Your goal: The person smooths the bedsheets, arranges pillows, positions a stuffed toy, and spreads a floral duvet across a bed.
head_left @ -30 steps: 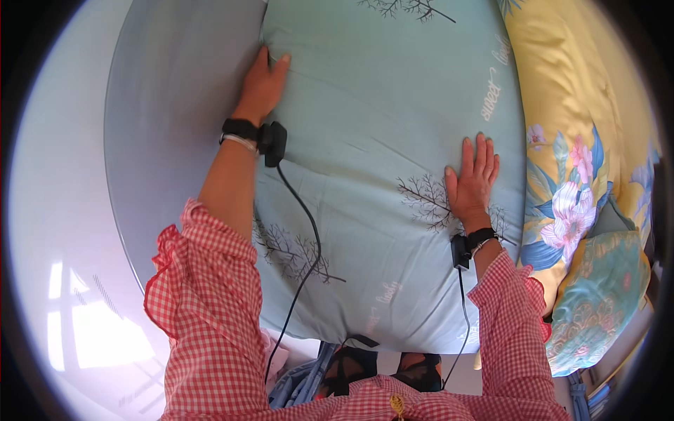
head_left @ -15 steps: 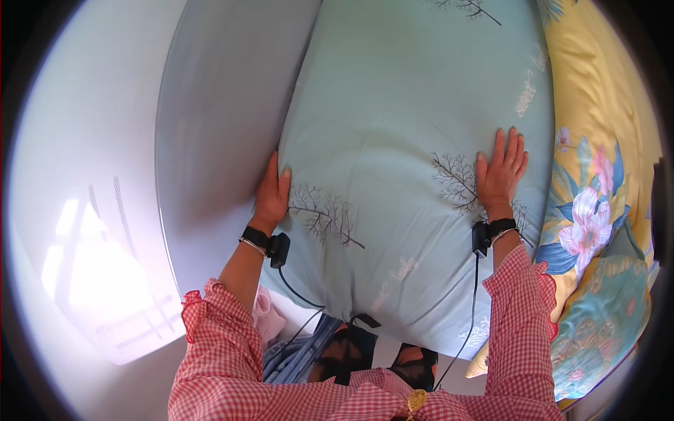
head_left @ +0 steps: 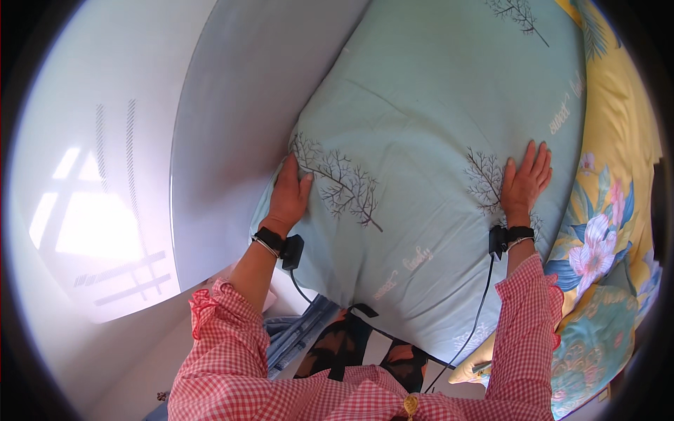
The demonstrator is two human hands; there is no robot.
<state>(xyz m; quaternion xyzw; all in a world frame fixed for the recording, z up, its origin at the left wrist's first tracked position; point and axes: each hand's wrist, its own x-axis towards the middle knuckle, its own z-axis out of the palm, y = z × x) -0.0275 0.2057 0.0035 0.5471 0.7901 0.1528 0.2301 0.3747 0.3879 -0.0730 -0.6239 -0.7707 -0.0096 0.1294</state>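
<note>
Cloth fills the middle of the head view: a pale green sheet (head_left: 435,98), spread over something broad and printed with dark leafless branches (head_left: 344,186) and pale lettering. It is smooth toward the far end and creased nearer the person's body. The left hand (head_left: 289,196) rests at the sheet's left edge, thumb standing apart from the forefinger; its other fingers are mostly hidden, so I can't tell whether any fabric is pinched there. The right hand (head_left: 525,184) lies palm down near the sheet's right side, fingers stretched out and thumb spread, gripping nothing.

Each wrist wears a dark band with a small black box on it, the left box (head_left: 292,252) and the right box (head_left: 498,242), and a thin black cable (head_left: 480,316) trails down from the right one toward the person's waist. The sleeves (head_left: 225,358) are red and white check, rolled up and frilled.

Beyond the left hand stands a grey panel (head_left: 239,112) with a curved edge, and left of that a glossy white surface (head_left: 154,42) catches bright patches of light. Along the right runs yellow floral fabric (head_left: 614,105), with a teal patterned piece (head_left: 593,344) bunched below it.
</note>
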